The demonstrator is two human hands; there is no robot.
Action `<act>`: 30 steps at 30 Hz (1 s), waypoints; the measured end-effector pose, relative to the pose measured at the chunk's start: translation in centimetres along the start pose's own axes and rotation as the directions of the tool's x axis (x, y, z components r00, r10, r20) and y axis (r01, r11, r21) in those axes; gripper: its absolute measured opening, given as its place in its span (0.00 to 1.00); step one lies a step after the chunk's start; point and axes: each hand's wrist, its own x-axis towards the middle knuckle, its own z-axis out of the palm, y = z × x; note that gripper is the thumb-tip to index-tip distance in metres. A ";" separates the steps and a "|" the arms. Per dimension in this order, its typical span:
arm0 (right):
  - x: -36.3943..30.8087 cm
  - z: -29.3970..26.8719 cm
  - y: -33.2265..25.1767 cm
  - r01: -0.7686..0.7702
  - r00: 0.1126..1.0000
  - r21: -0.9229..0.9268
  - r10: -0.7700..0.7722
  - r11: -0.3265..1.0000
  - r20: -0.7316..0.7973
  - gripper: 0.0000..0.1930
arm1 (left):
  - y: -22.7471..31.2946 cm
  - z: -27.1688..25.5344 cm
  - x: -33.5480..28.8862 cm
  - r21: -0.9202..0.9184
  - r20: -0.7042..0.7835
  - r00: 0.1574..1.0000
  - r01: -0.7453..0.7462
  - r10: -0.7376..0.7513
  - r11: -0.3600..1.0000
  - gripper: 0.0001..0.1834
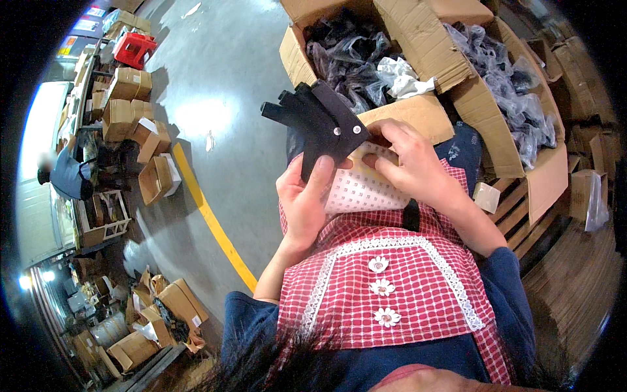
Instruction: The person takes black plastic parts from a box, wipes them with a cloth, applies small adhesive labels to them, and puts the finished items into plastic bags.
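A black fingerless glove (320, 130) hangs over my lap, its short finger stubs pointing up and left. Two small round whitish dots sit near its cuff edge. My left hand (304, 196) grips the glove from below, thumb on its face. Close to the cuff corner, my right hand (408, 160) is curled, index fingertip at the glove's edge and thumb lower down; whatever is between them is hidden. Beneath both hands a white sheet (366, 189) printed with rows of small marks lies on my red checked apron (385, 242).
Ahead, an open carton (297, 62) holds dark bagged items and white plastic. Another carton (548, 176) of bagged items stands right on a wooden pallet (516, 212). Stacked boxes (124, 117), a red plastic crate (134, 50) and a person (68, 173) are left, beyond a yellow floor line (209, 215).
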 end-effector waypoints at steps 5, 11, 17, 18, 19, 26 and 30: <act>0.0 1.4 -0.3 0.005 0.982 0.054 0.006 0.999 -0.189 0.16 | 0.0 0.6 0.1 -0.020 -0.032 0.999 -0.024 0.024 1.000 0.12; -0.5 2.2 -0.2 0.059 0.967 0.022 -0.052 0.998 -0.251 0.11 | -0.1 0.6 0.1 -0.147 -0.049 0.998 0.033 -0.040 0.989 0.13; -1.1 2.9 0.0 0.116 0.950 -0.048 -0.125 0.992 -0.285 0.11 | -0.6 0.7 0.2 -0.183 -0.070 0.994 0.069 -0.083 0.981 0.16; -1.1 2.9 -0.1 0.110 0.954 -0.035 -0.115 0.993 -0.278 0.12 | -0.6 0.6 0.2 -0.189 -0.060 0.994 0.081 -0.094 0.979 0.16; -1.1 2.9 0.0 0.103 0.956 -0.034 -0.108 0.994 -0.271 0.12 | -0.7 0.5 0.2 -0.192 -0.053 0.994 0.079 -0.091 0.978 0.16; -1.1 3.0 0.2 0.126 0.951 -0.072 -0.141 0.989 -0.276 0.12 | -0.8 0.7 0.4 -0.204 -0.045 0.995 0.075 -0.086 0.976 0.16; -1.2 3.3 0.8 0.132 0.959 -0.061 -0.143 0.989 -0.244 0.11 | -0.6 1.3 0.3 -0.189 -0.076 0.992 0.082 -0.097 0.979 0.15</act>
